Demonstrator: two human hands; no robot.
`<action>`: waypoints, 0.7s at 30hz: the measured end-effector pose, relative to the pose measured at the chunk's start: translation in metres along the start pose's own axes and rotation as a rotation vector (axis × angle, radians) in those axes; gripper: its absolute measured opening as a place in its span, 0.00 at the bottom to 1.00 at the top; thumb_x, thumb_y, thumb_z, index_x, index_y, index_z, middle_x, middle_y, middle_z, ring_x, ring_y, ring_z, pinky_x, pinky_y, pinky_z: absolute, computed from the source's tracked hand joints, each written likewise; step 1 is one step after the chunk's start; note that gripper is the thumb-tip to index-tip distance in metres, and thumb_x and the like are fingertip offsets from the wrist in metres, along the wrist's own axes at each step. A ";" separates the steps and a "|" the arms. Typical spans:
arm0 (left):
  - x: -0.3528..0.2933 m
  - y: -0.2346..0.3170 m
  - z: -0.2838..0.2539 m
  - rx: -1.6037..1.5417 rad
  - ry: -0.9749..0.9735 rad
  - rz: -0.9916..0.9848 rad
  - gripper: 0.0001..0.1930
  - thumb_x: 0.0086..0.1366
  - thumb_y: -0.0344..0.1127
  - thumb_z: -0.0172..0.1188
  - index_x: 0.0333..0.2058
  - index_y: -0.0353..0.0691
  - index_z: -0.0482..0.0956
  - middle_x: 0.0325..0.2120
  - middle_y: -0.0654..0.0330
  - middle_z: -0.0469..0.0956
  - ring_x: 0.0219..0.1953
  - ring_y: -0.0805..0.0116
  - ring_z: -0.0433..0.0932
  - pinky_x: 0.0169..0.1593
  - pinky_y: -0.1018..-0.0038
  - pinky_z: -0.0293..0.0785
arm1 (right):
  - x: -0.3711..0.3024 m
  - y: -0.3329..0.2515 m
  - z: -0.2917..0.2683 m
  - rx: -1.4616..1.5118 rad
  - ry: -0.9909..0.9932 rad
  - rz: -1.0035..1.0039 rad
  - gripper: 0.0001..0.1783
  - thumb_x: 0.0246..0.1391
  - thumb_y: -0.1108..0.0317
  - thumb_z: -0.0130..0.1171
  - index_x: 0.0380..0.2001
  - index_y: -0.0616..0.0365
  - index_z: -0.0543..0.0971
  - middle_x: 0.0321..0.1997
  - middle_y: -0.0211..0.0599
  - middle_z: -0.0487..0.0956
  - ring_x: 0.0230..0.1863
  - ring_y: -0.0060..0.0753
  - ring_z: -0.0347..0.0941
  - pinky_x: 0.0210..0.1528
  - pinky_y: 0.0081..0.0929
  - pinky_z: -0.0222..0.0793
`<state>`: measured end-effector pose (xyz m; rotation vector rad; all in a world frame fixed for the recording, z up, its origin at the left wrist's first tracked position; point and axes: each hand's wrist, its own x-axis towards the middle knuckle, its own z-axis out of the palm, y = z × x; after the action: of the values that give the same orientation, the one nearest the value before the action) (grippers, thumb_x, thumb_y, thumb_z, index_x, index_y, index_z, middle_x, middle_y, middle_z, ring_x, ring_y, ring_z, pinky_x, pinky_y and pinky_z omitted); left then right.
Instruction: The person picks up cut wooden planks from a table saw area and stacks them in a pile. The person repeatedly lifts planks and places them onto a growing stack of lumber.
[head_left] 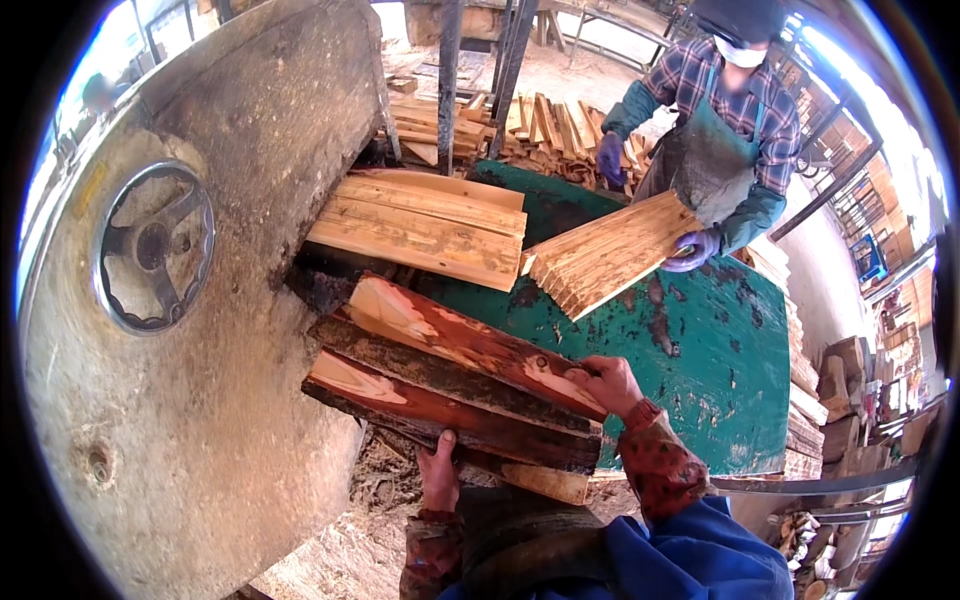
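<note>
Rough bark-edged boards (455,412) lie side by side in front of me, their reddish-brown faces slanting from the machine down toward the right. My left hand (438,474) is closed on the near edge of the closest board, thumb on top and fingers hidden beneath. At the right end, my right hand (608,386) grips the far board (480,345) between thumb and fingers. A paler plank (545,482) shows under the near board's right end. Beyond, cleaner yellow boards (425,228) lie against the machine's side.
A big scuffed machine housing (270,400) with a handwheel (153,247) fills the left. Across the worn green table (715,370), a masked co-worker in purple gloves holds a bundle of pale boards (620,245). Stacked offcuts (550,125) lie behind; wood piles line the right.
</note>
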<state>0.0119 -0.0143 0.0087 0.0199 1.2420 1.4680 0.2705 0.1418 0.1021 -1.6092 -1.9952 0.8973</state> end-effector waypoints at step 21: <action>-0.006 0.011 0.006 0.055 0.109 -0.155 0.37 0.54 0.44 0.69 0.57 0.40 0.59 0.48 0.58 0.70 0.42 0.63 0.72 0.43 0.68 0.72 | -0.116 0.105 -0.111 -0.494 0.397 0.169 0.12 0.40 0.63 0.69 0.29 0.56 0.79 0.30 0.40 0.78 0.33 0.48 0.76 0.33 0.40 0.71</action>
<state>0.0096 -0.0124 0.0220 -0.1190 1.3417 1.3146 0.4462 0.0662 0.1139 -2.0481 -1.8975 0.1020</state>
